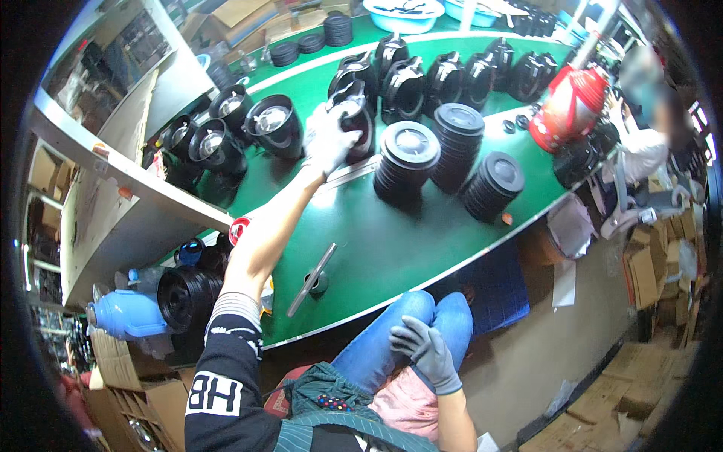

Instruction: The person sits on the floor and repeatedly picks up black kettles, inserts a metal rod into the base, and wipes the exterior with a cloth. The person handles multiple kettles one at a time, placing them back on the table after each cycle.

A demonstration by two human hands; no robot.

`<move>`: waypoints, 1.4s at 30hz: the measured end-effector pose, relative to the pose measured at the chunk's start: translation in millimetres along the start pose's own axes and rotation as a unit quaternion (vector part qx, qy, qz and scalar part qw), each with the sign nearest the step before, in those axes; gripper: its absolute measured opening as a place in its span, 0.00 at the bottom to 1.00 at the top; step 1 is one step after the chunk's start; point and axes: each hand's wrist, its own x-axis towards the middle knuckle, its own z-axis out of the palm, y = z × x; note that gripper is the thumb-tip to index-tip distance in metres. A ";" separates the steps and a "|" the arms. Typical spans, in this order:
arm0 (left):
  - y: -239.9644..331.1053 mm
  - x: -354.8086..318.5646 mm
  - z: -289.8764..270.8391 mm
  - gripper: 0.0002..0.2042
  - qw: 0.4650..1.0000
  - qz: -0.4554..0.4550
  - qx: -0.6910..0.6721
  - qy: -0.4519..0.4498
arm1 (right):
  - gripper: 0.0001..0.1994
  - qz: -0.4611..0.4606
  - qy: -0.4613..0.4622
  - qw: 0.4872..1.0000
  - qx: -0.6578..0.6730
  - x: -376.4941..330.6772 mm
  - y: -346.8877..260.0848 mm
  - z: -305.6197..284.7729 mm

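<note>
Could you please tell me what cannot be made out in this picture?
All in the head view:
Black container: partly covered by the left hand, so the exact grip is unclear.
Co-worker: head blurred.
Dark pieces in the light-blue basin: too small to identify.

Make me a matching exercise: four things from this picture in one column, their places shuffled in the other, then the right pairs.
1. Left hand
2. Right hand
3. Red object
4. Light-blue basin

A. Above the blue jeans
B. Along the far side of the green table
C. On a glossy black part
D. Toward the table's right end

Pairs: 1-C, 2-A, 3-D, 4-B
</note>
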 end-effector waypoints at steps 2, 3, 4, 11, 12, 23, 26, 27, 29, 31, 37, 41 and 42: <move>5.0 19.7 12.9 0.33 0.999 -0.044 0.009 -0.003 | 0.35 0.000 0.009 1.000 0.016 0.7 2.1 1.5; 6.6 27.2 17.9 0.35 0.998 -0.063 0.013 0.006 | 0.39 0.008 0.016 1.000 -0.004 1.3 2.1 1.9; 1.3 37.6 16.1 0.35 0.998 -0.068 0.004 -0.015 | 0.42 0.017 0.023 0.999 -0.024 2.0 1.8 2.7; -25.1 23.6 -41.3 0.29 0.974 -0.001 0.223 0.041 | 0.34 -0.010 0.013 1.000 -0.016 1.8 2.2 1.1; -28.1 15.3 -67.0 0.25 0.960 -0.040 0.275 -0.019 | 0.34 -0.008 0.016 1.000 -0.016 1.8 3.1 0.7; -44.1 -89.6 -158.6 0.21 0.984 0.128 0.126 -0.014 | 0.29 -0.158 -0.039 0.954 -0.251 -3.8 -6.3 20.6; 10.3 -140.4 -217.9 0.22 0.974 0.217 0.053 -0.043 | 0.25 -0.288 -0.042 0.889 -0.354 13.6 -47.2 58.2; 20.7 -157.1 -234.2 0.20 0.970 0.234 0.033 -0.064 | 0.29 -0.372 -0.028 0.772 -0.515 13.7 -74.6 85.6; 44.5 -186.9 -261.6 0.17 0.958 0.265 0.000 -0.114 | 0.37 -0.485 -0.026 0.636 -0.600 14.2 -108.8 132.8; 62.9 -211.8 -275.5 0.14 0.939 0.312 -0.060 -0.136 | 0.47 -0.505 -0.053 0.456 -0.730 11.3 -131.2 161.4; 79.1 -278.6 -290.5 0.21 0.913 0.309 -0.169 -0.206 | 0.26 -0.407 -0.200 0.593 -0.666 -15.8 -101.3 152.2; 60.5 -317.4 -273.7 0.31 0.952 0.169 -0.231 -0.113 | 0.25 -0.368 -0.097 0.694 -0.611 -40.9 -62.8 116.3; 43.7 -329.9 -262.6 0.32 0.964 0.136 -0.210 -0.095 | 0.25 -0.366 -0.058 0.723 -0.583 -47.4 -56.4 111.3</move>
